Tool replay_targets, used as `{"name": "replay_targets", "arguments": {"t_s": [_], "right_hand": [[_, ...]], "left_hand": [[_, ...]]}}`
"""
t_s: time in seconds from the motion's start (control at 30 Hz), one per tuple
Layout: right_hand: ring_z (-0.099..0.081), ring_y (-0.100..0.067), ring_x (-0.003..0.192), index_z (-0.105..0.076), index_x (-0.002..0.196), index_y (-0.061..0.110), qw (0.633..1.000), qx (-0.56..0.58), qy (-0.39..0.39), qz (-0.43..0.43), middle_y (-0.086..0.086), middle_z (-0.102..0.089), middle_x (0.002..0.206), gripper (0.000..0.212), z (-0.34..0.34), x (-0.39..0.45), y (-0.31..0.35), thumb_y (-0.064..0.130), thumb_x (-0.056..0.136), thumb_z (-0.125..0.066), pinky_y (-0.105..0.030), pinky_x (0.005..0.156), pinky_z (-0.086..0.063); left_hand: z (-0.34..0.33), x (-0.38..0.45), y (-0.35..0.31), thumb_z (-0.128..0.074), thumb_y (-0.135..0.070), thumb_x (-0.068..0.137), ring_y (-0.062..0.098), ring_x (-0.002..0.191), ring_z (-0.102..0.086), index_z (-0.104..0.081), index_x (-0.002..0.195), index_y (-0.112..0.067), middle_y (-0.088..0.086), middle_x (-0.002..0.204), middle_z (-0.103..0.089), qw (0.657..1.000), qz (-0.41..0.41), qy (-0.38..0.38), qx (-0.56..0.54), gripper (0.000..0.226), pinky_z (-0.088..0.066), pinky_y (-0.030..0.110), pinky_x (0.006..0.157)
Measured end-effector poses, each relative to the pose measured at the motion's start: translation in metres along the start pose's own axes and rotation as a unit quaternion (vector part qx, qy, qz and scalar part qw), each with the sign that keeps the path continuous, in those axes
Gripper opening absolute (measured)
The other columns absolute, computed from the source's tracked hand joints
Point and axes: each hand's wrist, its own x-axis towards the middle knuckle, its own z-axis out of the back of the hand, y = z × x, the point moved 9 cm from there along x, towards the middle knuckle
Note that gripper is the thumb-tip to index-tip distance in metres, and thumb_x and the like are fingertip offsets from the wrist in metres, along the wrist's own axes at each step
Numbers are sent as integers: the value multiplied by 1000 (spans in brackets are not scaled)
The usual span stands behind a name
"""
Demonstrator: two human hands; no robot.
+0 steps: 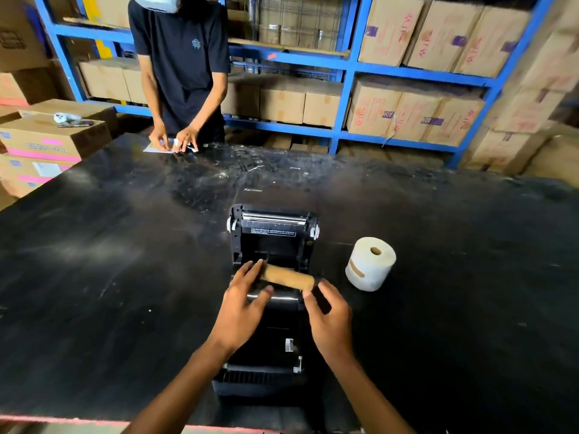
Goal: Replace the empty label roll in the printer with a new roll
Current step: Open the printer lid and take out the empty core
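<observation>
While the brown cardboard tube (286, 276) lies sideways over the open printer (272, 245), both hands hold it. The left hand (241, 303) has fingers and thumb pinched on the tube's left end. The right hand (329, 311) has its thumb touching the right end. The printer's lid is swung open toward the person. A new white label roll (370, 263) stands on its end on the black table (109, 261), near the printer's right side. Across the table, another person (181, 73) presses on a paper (158, 147).

printer (272, 245): black, lid open, mid-counter | empty core (287, 276): brown cardboard tube, horizontal over printer bay | new roll (370, 263): white, on end, right of printer
</observation>
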Motion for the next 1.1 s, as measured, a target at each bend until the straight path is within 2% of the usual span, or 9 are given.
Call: {"name": "replay_targets", "arguments": {"t_s": [0.17, 0.23, 0.3, 0.43, 0.57, 0.7, 0.8, 1.03, 1.1], "right_hand": [[-60, -19, 102, -63, 111, -2, 989, 89, -106, -50, -10, -61, 113, 26, 60, 15, -16, 1, 86, -63, -20, 86, -50], [-60, -22, 103, -61, 113, -2, 985, 97, -115, -85, -12, -59, 115, 27, 81, 21, -39, 0, 87, -61, -30, 89, -52], [-64, -24, 98, -63, 111, 2, 974, 134, -107, -146, -12, -62, 109, 24, 99, 26, -67, 3, 87, -62, -34, 82, -56], [-64, -10, 82, -65, 96, 15, 946, 194, -111, -233, 1, -65, 93, 18, 144, 38, -132, 1, 85, -63, -13, 57, -56], [-60, -13, 81, -62, 107, -1, 924, 176, -139, -309, -17, -62, 104, 21, 193, 42, -200, -5, 86, -59, -11, 53, -55], [-60, -12, 77, -63, 104, -1, 934, 146, -96, -313, -13, -63, 94, 18, 209, 51, -227, -4, 86, -60, -10, 53, -54], [-62, -18, 79, -63, 104, -3, 940, 135, -58, -307, -15, -63, 94, 18, 207, 55, -234, -4, 86, -59, -11, 55, -55], [-64, -22, 87, -66, 101, -1, 940, 156, -14, -303, -17, -66, 98, 17, 194, 50, -247, -2, 84, -64, -15, 57, -57], [-66, -19, 83, -68, 98, 1, 935, 171, -1, -311, -15, -68, 95, 15, 186, 48, -249, 0, 83, -66, -16, 57, -56]], "left_hand": [[-45, 6, -25, -65, -17, 87, -1, 86, -64, -57, 127, -16, 0, 104, -68, 1000, -8, 15, -25, 41, -49, 6, 76], [-76, 9, -21, -67, -15, 86, 4, 72, -62, -60, 125, -15, 1, 92, -72, 999, 18, 39, -25, 40, -48, 5, 65], [-105, 12, -17, -68, -13, 84, 7, 74, -62, -63, 121, -11, 1, 91, -71, 997, 40, 57, -41, 38, -48, 4, 65], [-154, 28, -12, -72, -10, 81, 14, 80, -65, -66, 110, -10, 3, 89, -70, 996, 61, 61, -33, 30, -48, 4, 68], [-205, 42, 1, -72, -18, 81, 23, 95, -63, -64, 114, -12, 7, 101, -68, 987, 29, 113, 107, 35, -51, 36, 88], [-265, 47, 16, -58, -31, 87, 27, 114, -50, -53, 125, -20, 5, 122, -59, 884, -84, 217, 406, 40, -39, 38, 94], [-293, 50, 27, -54, -25, 88, 27, 114, -47, -52, 121, -20, 4, 123, -57, 844, -105, 251, 463, 34, -37, 37, 93], [-292, 47, 20, -63, -22, 87, 14, 102, -63, -67, 111, -11, 3, 113, -69, 965, -5, 172, 199, 28, -51, 33, 91], [-297, 28, 17, -70, -31, 82, 1, 91, -65, -67, 115, -14, -3, 110, -70, 962, 51, 231, 135, 37, -54, 21, 82]]}}
